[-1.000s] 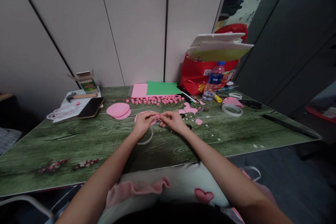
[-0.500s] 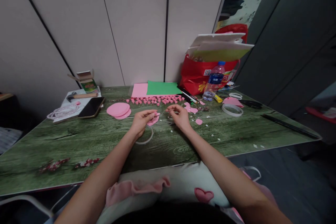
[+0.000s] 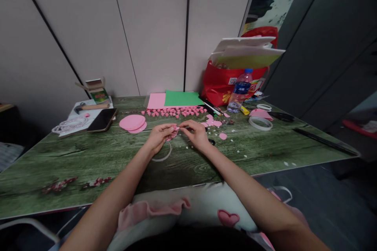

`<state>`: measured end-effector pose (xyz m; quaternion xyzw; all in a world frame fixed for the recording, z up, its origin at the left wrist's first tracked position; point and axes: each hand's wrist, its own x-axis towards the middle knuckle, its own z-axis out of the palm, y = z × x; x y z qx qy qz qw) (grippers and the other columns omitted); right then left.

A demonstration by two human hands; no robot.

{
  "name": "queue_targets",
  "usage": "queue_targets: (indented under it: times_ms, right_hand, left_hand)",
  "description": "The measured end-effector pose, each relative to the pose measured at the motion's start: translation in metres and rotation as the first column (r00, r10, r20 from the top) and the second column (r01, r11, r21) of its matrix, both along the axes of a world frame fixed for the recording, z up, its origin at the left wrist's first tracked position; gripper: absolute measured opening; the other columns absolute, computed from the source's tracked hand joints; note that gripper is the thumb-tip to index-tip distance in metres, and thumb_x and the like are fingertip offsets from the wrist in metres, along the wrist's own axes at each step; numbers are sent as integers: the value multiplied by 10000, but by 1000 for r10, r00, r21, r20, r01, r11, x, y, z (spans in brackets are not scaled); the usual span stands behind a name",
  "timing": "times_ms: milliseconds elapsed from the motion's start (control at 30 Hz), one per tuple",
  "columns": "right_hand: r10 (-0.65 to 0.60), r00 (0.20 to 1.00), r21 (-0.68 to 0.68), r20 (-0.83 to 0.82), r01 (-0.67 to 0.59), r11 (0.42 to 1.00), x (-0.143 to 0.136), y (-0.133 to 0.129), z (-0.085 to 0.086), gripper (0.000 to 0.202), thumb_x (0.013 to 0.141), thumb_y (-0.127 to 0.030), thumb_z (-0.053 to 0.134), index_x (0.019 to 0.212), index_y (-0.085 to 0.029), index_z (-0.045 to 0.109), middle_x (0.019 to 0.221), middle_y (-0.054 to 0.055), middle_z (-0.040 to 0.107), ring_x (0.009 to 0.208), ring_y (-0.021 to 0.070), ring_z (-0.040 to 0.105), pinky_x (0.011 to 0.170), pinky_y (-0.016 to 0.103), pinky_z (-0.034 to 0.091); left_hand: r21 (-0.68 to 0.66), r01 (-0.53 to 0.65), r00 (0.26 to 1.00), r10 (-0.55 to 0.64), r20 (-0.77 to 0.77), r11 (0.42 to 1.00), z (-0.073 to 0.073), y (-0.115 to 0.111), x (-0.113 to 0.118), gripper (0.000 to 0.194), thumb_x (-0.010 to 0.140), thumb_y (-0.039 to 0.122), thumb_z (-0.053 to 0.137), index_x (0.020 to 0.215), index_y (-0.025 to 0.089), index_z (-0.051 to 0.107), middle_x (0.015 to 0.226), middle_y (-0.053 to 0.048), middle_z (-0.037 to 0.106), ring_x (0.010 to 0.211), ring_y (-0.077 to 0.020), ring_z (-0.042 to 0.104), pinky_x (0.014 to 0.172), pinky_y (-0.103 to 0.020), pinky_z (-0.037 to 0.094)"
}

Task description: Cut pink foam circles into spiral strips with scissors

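Centre of frame: left hand (image 3: 160, 136) has its grip closed on a small pink rolled-looking paper piece (image 3: 175, 127). Right hand (image 3: 196, 135) reaches in, thumb and finger at the piece's edge; too small to tell whether that grip is shut on it. A pink paper disc (image 3: 172, 136) shows partly beneath the left hand.

Risks, as I judge: a loose left pinch could let the piece unroll; a hard right tug could crease it. Left wrist lowering could nudge the translucent ring-shaped tape roll (image 3: 170, 150); right wrist could catch the black-handled scissors (image 3: 211, 141).

Edges: the green wood-grain counter (image 3: 112, 168) ends just before the lap, lower centre. Most room for moving: lower left. Pink rosebud-like pieces (image 3: 177, 112) bound the upper centre; white scraps (image 3: 238, 151) dot centre right.
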<state>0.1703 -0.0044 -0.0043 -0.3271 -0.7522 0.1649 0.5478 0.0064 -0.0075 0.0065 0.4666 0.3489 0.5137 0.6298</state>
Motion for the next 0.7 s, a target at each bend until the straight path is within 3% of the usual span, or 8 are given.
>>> queue_targets:
  times_ms: [267, 500, 700]
  right_hand:
    - [-10, 999, 31, 36, 9, 999, -2, -3, 2, 113, 776, -192, 496, 799, -187, 606, 790, 46, 604, 737, 143, 562, 617, 246, 464]
    - [18, 1000, 32, 11, -19, 999, -3, -4, 1, 102, 768, -199, 506, 779, -186, 606, 841, 54, 580, 771, 139, 554, 603, 235, 476]
    - [19, 1000, 35, -2, -19, 999, -5, -5, 1, 95, 762, -202, 515, 777, -185, 608, 841, 57, 579, 758, 139, 556, 590, 237, 481]
  left_hand:
    - [-3, -2, 1000, 2, 0, 1000, 2, -1, 1, 288, 596, 199, 722, 854, 88, 654, 750, -82, 676, 633, -121, 614, 597, -222, 465]
    - [12, 26, 999, -26, 28, 1000, 3, -2, 1, 399, 616, 206, 710, 986, 102, 602, 803, -81, 671, 626, -112, 608, 609, -233, 472]
    - [27, 26, 999, -27, 17, 999, 3, -2, 1, 343, 608, 228, 713, 909, 106, 601, 759, -68, 664, 612, -112, 604, 580, -221, 459]
